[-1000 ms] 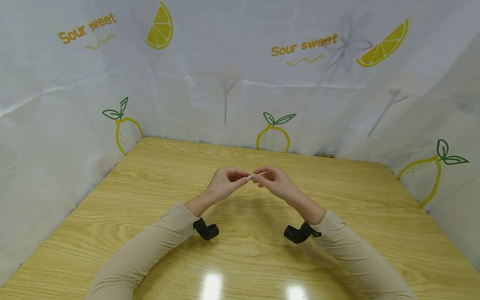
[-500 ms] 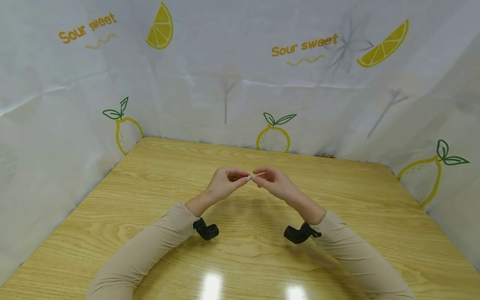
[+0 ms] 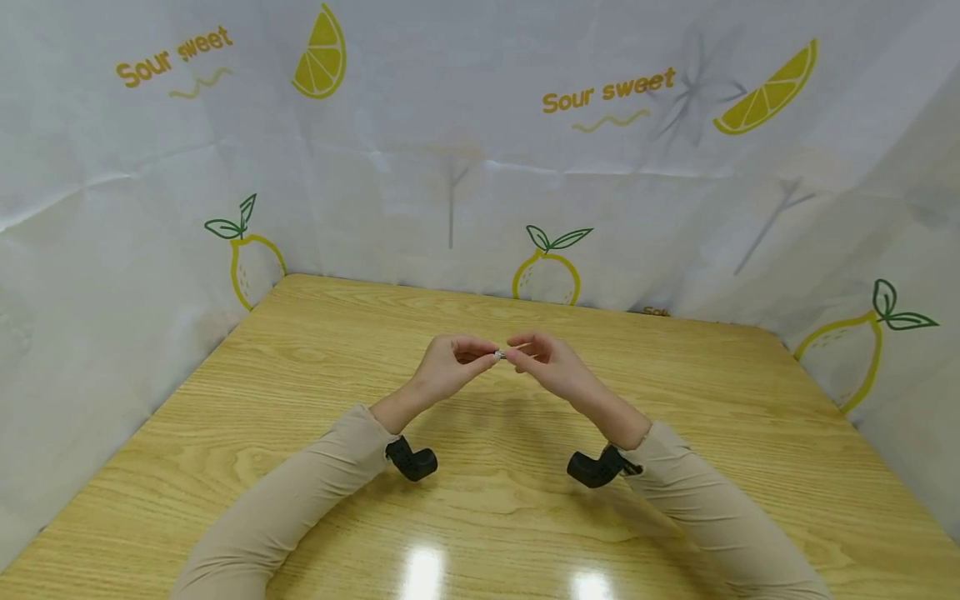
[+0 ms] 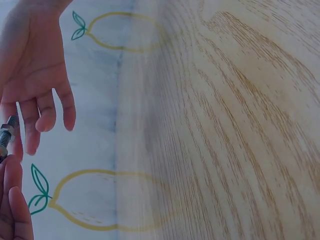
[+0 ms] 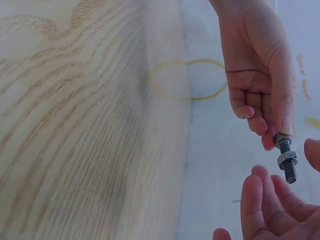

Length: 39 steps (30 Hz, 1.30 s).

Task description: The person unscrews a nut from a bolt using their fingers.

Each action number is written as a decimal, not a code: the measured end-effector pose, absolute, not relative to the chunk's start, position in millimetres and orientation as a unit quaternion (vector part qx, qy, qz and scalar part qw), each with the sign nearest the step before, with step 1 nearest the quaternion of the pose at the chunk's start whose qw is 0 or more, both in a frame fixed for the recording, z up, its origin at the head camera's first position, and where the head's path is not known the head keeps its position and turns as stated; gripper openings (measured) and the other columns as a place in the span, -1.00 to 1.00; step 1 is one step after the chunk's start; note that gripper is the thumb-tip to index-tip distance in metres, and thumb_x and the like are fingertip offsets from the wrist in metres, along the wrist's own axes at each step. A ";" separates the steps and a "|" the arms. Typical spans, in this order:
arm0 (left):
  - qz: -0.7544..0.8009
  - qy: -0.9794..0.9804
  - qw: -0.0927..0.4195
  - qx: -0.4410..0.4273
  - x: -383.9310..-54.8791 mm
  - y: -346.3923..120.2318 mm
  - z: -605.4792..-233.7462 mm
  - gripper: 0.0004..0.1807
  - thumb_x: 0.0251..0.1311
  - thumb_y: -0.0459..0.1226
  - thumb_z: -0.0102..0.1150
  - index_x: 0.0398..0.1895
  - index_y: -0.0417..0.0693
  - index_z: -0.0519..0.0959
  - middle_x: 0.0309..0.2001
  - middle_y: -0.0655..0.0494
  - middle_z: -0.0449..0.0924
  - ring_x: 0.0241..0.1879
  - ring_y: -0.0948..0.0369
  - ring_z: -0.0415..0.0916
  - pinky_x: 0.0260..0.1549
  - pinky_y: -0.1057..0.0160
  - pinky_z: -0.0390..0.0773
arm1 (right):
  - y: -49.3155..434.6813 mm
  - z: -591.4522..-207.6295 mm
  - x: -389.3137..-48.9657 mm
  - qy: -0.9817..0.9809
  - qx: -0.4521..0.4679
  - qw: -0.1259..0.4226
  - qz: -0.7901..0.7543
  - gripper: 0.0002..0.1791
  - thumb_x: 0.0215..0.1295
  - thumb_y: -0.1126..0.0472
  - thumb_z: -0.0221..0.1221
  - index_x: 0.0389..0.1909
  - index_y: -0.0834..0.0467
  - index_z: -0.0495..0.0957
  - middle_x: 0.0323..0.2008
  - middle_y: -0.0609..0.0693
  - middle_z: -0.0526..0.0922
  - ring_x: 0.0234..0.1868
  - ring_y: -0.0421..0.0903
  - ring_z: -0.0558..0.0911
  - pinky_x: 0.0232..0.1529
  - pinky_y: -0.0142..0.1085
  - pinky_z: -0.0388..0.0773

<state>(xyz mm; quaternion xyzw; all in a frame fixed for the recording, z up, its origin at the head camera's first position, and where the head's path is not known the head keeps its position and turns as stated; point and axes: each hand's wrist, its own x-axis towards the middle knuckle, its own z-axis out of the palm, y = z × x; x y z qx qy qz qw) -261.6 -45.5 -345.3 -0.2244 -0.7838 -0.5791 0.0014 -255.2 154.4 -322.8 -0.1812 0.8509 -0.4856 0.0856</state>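
My left hand (image 3: 442,367) pinches a small silver bolt (image 5: 290,175) at its head end, above the table. A hex nut (image 5: 287,159) sits partway along the threads, and a ring-like piece shows close to the head. Facing it, my right hand (image 3: 555,367) surrounds the bolt's free end. In the right wrist view its thumb (image 5: 313,154) and fingers (image 5: 252,200) stand apart from the nut, loosely spread. The left wrist view shows the bolt and nut (image 4: 7,131) cut near the left edge, with the right hand (image 4: 37,75) above.
Under both hands lies a wood-grain table (image 3: 495,517). A white cloth (image 3: 390,200) printed with lemons hangs behind it and along its sides. Black wrist mounts (image 3: 412,460) project below both beige sleeves (image 3: 300,492).
The right thumb and fingertips shifted slightly left along the bolt, then back right. The left hand and both forearms stayed nearly still.
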 end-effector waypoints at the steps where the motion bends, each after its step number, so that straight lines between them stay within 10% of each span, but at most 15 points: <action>1: -0.579 -0.784 0.001 -0.225 -261.4 -45.5 -345.1 -0.73 0.22 -0.26 0.17 -0.08 -0.23 0.63 -0.14 -0.17 0.67 -0.13 -0.14 0.59 -0.25 0.29 0.62 | 154.3 -323.0 -255.2 0.852 -0.181 0.087 -0.483 -0.54 0.39 0.00 0.01 0.13 0.24 0.41 0.02 0.25 0.56 0.02 0.22 0.55 0.11 0.08 0.45; 39: -0.580 -0.785 0.004 -0.217 -262.6 -46.8 -346.6 -0.74 0.21 -0.26 0.18 -0.09 -0.21 0.64 -0.16 -0.16 0.68 -0.14 -0.15 0.59 -0.31 0.34 0.59 | 154.9 -322.8 -253.3 0.856 -0.175 0.057 -0.483 -0.66 0.32 0.14 0.13 0.03 0.23 0.51 -0.04 0.18 0.61 0.01 0.13 0.57 0.06 -0.04 0.51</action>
